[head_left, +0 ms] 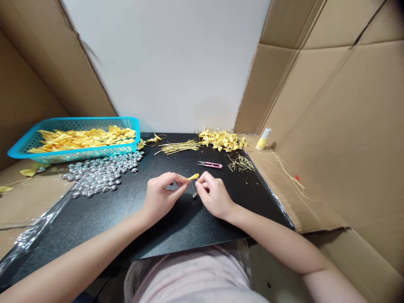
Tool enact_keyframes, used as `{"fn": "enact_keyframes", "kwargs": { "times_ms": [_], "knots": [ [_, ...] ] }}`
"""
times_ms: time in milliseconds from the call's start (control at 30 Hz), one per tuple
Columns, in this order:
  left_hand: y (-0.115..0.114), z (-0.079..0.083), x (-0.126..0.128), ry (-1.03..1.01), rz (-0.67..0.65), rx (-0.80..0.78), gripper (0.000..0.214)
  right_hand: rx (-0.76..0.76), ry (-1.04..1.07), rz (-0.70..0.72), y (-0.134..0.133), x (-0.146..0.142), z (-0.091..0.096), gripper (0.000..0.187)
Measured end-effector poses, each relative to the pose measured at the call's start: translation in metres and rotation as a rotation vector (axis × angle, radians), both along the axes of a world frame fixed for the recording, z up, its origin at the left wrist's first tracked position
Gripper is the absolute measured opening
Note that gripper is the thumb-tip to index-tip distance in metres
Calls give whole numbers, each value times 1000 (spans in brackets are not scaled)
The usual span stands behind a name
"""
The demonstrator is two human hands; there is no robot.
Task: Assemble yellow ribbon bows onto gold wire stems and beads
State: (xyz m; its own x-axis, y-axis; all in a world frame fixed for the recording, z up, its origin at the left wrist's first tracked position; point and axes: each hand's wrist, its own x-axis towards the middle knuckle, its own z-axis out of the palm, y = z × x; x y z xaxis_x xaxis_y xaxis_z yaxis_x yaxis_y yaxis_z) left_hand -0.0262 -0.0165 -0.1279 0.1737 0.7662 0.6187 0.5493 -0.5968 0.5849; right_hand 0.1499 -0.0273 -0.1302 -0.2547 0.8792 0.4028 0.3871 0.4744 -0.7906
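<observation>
Between my hands, above the black board, is a small yellow ribbon bow (194, 176). My left hand (164, 192) is closed, its thumb and fingertips pinching the bow's left end. A small silver bell (194, 195) dangles below it on a thin cord. Just right of the bow, my right hand (214, 193) is closed in a pinch; what its fingertips hold is too small to make out. Beyond the hands lie pink thread snips (211, 165) with the blades pointing left.
A blue basket (136, 126) of yellow ribbon pieces stands at the left, with many silver bells (97, 173) before it. Gold ties (179, 146), finished-looking yellow bows (222, 139), cord scraps (241, 163) and a thread cone (263, 139) lie farther back. Cardboard walls (347, 126) flank the board.
</observation>
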Motion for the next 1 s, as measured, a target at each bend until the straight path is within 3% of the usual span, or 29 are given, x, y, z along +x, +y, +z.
{"fn": "enact_keyframes", "kwargs": {
  "times_ms": [1000],
  "knots": [
    [2,-2,-1,3,-15,64,9,-4,12,1,0,-1,-2,12]
  ]
}}
